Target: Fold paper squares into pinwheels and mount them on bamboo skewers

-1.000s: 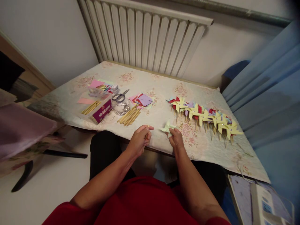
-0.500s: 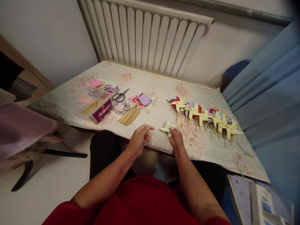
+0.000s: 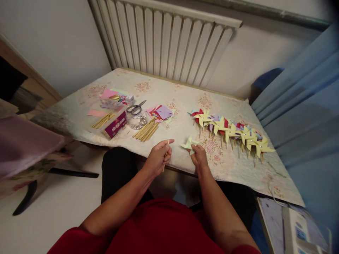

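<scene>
My left hand [image 3: 158,155] is closed around a thin wooden stick [image 3: 164,165], whose ends show above and below the fist. A pale green paper pinwheel [image 3: 189,144] is pinched in my right hand [image 3: 199,155], its blades pointing toward the left hand. Both hands hover at the table's front edge, a short gap apart. Left of them lie a bundle of wooden sticks [image 3: 147,131], a clear dish of shiny pins [image 3: 138,122] and a pile of folded coloured paper [image 3: 162,113]. Finished pinwheels [image 3: 230,131] on sticks lie in a row to the right.
Scissors [image 3: 136,108] lie by the dish. A clear plastic box with a purple label [image 3: 116,125] holds more sticks, with paper pieces [image 3: 109,94] behind it. A radiator [image 3: 164,42] lines the wall. A blue curtain [image 3: 304,106] hangs at the right, above a white machine [image 3: 298,225].
The stick in my left hand has turned more upright and now shows below the fist. My right hand and the pinwheel stay almost where they were.
</scene>
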`<state>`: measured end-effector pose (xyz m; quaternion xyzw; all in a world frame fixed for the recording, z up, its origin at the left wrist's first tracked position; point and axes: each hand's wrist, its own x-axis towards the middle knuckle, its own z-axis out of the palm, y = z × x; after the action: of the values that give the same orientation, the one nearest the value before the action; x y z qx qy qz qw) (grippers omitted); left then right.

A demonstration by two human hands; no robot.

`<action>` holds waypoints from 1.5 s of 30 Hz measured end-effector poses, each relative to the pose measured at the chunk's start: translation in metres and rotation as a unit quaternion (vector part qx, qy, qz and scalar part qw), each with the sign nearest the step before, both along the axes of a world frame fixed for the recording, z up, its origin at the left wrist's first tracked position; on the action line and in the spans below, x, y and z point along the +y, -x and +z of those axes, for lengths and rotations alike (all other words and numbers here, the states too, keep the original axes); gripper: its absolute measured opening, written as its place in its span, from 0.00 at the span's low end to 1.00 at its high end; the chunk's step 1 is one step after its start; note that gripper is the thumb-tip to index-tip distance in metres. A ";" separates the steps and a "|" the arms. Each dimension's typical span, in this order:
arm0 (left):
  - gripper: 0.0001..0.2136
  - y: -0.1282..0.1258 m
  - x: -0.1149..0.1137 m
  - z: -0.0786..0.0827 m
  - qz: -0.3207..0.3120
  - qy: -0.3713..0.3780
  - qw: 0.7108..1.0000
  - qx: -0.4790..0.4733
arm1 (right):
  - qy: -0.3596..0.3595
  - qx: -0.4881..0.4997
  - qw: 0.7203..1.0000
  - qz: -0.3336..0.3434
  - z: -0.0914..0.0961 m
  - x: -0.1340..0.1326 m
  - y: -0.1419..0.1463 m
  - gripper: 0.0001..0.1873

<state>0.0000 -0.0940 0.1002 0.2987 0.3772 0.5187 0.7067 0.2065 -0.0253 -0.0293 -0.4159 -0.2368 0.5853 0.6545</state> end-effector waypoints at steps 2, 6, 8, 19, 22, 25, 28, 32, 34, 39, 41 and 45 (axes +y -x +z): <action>0.18 0.000 0.000 -0.002 -0.002 -0.009 1.000 0.006 | 0.001 0.003 1.000 0.000 0.000 0.000 0.000 0.18; 0.17 0.000 0.000 -0.001 0.000 -0.001 1.000 0.015 | -0.001 -0.003 1.000 0.003 0.001 0.000 0.000 0.18; 0.16 0.000 0.000 0.001 0.001 0.008 1.000 0.018 | -0.001 -0.011 1.000 0.002 0.000 0.000 0.000 0.18; 0.12 -0.001 -0.001 0.005 -0.015 -0.003 0.999 0.032 | -0.005 -0.009 1.000 0.006 -0.001 0.001 0.000 0.19; 0.10 -0.001 -0.001 0.005 -0.020 -0.007 0.999 0.032 | -0.002 -0.001 1.000 0.008 -0.001 0.001 0.000 0.18; 0.09 -0.001 -0.001 0.005 -0.025 -0.011 0.999 0.032 | -0.005 -0.007 1.000 0.011 -0.001 0.001 0.000 0.18; 0.09 -0.001 -0.001 0.004 -0.030 -0.012 0.999 0.033 | -0.004 -0.009 1.000 0.009 -0.001 0.001 -0.001 0.17; 0.09 0.000 -0.001 0.003 -0.039 -0.014 0.999 0.021 | -0.005 -0.001 1.000 0.008 -0.003 0.002 -0.001 0.16; 0.10 0.001 -0.001 0.002 -0.041 -0.014 0.999 0.010 | -0.005 0.000 1.000 0.007 -0.003 0.002 -0.001 0.16; 0.11 0.002 -0.001 0.002 -0.046 -0.008 0.999 -0.010 | -0.007 -0.004 1.000 0.008 -0.005 0.001 -0.002 0.16; 0.11 0.003 0.000 0.002 -0.050 -0.006 0.999 -0.016 | -0.010 -0.006 1.000 0.009 -0.005 0.001 -0.002 0.16; 0.09 0.003 -0.001 0.001 -0.057 -0.015 0.998 -0.012 | -0.012 -0.012 1.000 0.012 -0.007 0.002 -0.003 0.16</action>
<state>-0.0029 -0.0950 0.1016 0.3235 0.3432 0.4869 0.7352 0.2092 -0.0232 -0.0364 -0.4118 -0.2564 0.5850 0.6499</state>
